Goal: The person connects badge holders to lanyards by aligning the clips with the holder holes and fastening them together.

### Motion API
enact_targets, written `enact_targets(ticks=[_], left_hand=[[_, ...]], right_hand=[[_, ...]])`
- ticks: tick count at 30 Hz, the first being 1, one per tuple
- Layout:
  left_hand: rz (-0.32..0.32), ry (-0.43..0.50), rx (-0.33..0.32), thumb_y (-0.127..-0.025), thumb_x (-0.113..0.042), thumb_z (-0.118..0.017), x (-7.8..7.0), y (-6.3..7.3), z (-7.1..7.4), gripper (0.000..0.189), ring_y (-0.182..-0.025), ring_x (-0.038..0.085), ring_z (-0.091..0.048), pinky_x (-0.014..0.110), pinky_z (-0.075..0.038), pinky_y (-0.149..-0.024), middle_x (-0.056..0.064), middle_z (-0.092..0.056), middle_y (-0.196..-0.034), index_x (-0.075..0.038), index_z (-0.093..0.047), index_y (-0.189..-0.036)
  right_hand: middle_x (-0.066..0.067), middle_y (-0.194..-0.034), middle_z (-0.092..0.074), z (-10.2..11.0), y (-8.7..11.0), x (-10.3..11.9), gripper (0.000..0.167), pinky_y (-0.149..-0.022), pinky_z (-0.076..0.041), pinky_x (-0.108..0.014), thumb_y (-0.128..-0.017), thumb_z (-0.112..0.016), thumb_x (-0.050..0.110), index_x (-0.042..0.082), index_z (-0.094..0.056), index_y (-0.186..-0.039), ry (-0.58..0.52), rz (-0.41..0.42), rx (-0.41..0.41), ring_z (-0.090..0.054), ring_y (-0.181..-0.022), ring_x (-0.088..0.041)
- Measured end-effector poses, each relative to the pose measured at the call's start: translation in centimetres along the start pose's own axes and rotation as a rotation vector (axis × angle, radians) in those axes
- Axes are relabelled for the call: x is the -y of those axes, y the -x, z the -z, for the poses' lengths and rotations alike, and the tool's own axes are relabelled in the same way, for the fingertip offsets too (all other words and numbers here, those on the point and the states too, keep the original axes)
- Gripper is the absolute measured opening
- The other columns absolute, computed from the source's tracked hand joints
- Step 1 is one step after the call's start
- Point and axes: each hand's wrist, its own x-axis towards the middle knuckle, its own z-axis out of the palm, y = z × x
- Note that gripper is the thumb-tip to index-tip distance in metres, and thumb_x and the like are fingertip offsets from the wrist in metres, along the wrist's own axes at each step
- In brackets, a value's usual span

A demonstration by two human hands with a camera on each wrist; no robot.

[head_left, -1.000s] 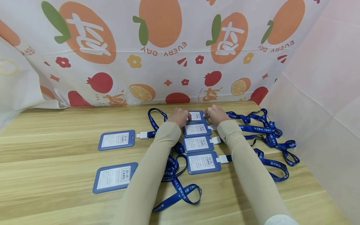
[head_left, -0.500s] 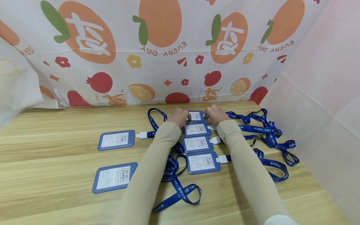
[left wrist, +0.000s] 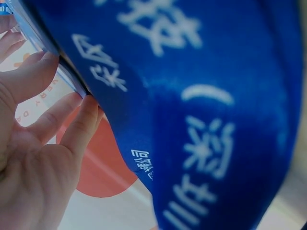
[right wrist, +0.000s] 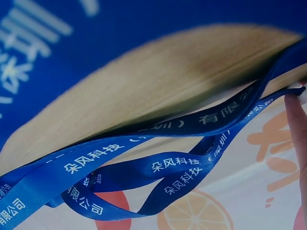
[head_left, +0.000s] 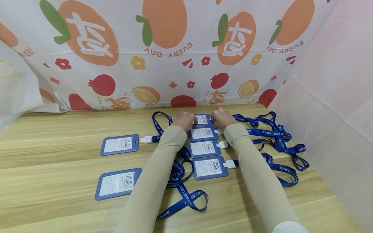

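Note:
Four blue-framed ID badge holders form a column on the table; the farthest badge holder (head_left: pixel 203 119) lies between my hands. My left hand (head_left: pixel 184 120) pinches its left edge, with thumb and fingertips on the thin rim in the left wrist view. At its right end, my right hand (head_left: pixel 222 118) holds the lanyard clip, which is mostly hidden by the fingers. In the right wrist view a finger (right wrist: pixel 298 136) touches the end of the blue lanyard (right wrist: pixel 177 165). Nearer me lie the second badge holder (head_left: pixel 203 132), the third (head_left: pixel 204 148) and the nearest one (head_left: pixel 210 167).
Two more badge holders, one farther (head_left: pixel 119 145) and one nearer (head_left: pixel 116 184), lie on the left. Tangled blue straps (head_left: pixel 281 142) spread along the right side, and another strap (head_left: pixel 183 194) loops under my left forearm. A fruit-print cloth (head_left: pixel 163 71) hangs behind the wooden table (head_left: pixel 58 155).

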Motion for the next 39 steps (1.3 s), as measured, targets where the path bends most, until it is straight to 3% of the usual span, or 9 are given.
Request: enact_targets(ticks=[39], left_hand=[[0.013,-0.006,0.004,-0.099,-0.002,-0.063,-0.18,0.02,0.12,0.032,-0.114,0.029,-0.047,0.042,-0.042,-0.104,0.011,-0.063,-0.136,-0.014,-0.073,-0.128]], right_hand=[[-0.014,-0.109,-0.074,0.16,-0.17,0.04,0.022,-0.094,-0.053,-0.039,-0.091,-0.071,-0.005,0.002,-0.077,-0.111,-0.019,-0.014,0.027,-0.068,-0.102,-0.028]])
